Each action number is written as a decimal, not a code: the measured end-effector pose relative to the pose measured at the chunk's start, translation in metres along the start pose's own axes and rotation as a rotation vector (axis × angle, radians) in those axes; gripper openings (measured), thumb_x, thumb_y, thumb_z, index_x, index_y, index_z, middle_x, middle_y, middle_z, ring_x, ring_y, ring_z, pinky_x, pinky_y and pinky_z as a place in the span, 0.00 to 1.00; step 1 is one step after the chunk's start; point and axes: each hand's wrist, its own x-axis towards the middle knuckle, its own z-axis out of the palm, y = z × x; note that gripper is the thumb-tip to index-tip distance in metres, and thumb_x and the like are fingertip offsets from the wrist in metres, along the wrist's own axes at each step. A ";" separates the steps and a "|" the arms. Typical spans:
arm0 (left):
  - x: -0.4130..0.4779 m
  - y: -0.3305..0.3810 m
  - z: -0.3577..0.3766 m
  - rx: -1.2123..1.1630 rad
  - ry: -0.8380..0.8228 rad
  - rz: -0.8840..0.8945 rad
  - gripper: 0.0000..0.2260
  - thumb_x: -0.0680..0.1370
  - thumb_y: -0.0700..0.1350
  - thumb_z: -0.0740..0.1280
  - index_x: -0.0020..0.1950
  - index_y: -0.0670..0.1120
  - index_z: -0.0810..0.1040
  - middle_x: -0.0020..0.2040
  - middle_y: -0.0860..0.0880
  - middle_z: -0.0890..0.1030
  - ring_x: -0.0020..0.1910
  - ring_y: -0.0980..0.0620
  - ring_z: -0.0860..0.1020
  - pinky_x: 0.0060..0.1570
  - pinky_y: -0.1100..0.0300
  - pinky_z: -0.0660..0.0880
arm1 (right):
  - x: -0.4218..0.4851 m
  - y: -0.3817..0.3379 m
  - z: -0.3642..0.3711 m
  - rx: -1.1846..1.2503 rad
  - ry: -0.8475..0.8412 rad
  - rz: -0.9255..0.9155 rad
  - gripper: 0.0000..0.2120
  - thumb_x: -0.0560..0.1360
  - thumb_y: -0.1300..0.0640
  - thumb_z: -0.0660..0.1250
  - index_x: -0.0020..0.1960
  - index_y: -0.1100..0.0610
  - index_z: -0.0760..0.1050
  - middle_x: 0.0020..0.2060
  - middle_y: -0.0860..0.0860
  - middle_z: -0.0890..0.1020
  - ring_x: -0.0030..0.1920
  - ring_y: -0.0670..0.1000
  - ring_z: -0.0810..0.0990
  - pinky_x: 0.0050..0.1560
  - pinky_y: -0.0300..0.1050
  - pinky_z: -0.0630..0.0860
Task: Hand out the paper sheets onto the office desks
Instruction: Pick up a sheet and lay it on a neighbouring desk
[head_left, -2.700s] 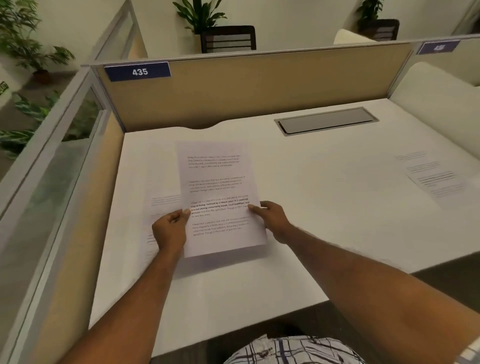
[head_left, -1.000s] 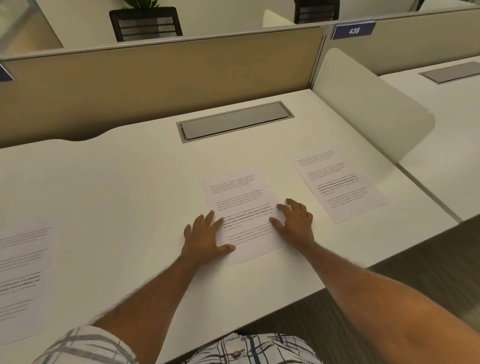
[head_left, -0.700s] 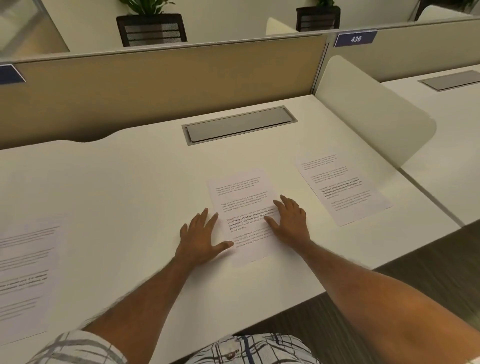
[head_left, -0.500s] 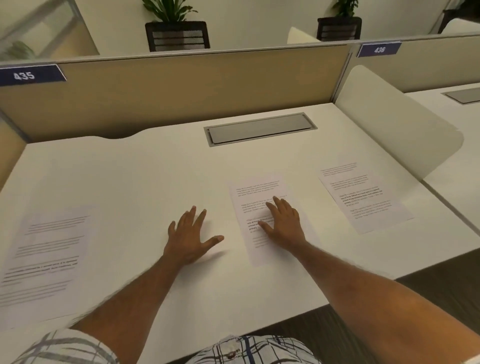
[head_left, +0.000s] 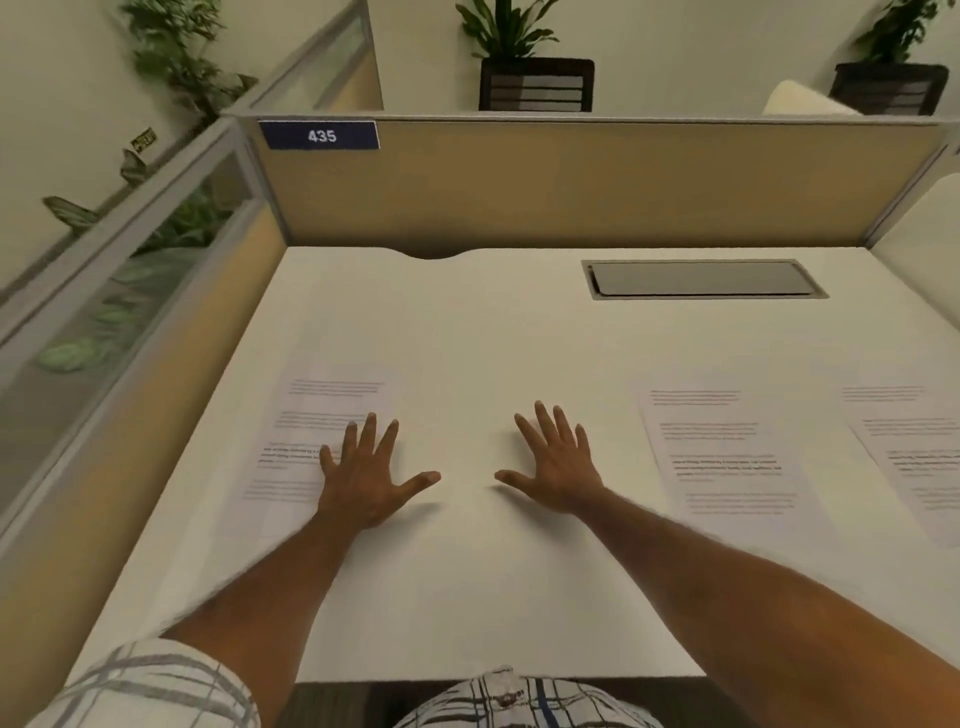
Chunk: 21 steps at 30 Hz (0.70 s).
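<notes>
Three printed paper sheets lie flat on the white desk (head_left: 467, 322). The left sheet (head_left: 306, 431) is under the spread fingers of my left hand (head_left: 366, 473), which rests flat on its right part. The middle sheet (head_left: 727, 457) lies to the right of my right hand (head_left: 556, 462), apart from it. My right hand is flat on bare desk with its fingers spread and holds nothing. A third sheet (head_left: 919, 457) is cut off by the right edge of the view.
A tan partition (head_left: 571, 182) with a blue "435" label (head_left: 319, 135) closes the desk's far side. A glass and tan side panel (head_left: 130, 291) runs along the left. A grey cable hatch (head_left: 701, 279) sits at the back right. Potted plants stand beyond.
The view has swung left. My right hand has come off the middle sheet onto bare desk. My left hand has moved left onto the left sheet.
</notes>
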 end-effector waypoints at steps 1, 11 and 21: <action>-0.002 -0.016 -0.001 -0.003 -0.011 -0.020 0.50 0.64 0.81 0.45 0.80 0.56 0.44 0.81 0.50 0.42 0.79 0.46 0.42 0.73 0.35 0.43 | 0.004 -0.015 0.003 0.003 -0.009 -0.013 0.47 0.68 0.22 0.50 0.79 0.45 0.43 0.79 0.50 0.40 0.78 0.55 0.36 0.76 0.62 0.40; -0.009 -0.129 -0.008 -0.039 -0.039 -0.124 0.46 0.69 0.77 0.49 0.80 0.52 0.46 0.81 0.47 0.43 0.79 0.47 0.41 0.74 0.39 0.42 | 0.035 -0.145 0.035 -0.013 -0.096 -0.123 0.51 0.63 0.20 0.42 0.79 0.46 0.42 0.79 0.50 0.40 0.79 0.55 0.37 0.76 0.61 0.40; 0.005 -0.166 -0.012 -0.250 0.181 -0.440 0.33 0.73 0.64 0.67 0.67 0.42 0.70 0.68 0.41 0.68 0.66 0.41 0.66 0.62 0.45 0.66 | 0.038 -0.187 0.048 -0.032 -0.190 -0.098 0.48 0.65 0.21 0.46 0.79 0.44 0.45 0.79 0.51 0.41 0.79 0.55 0.38 0.76 0.63 0.43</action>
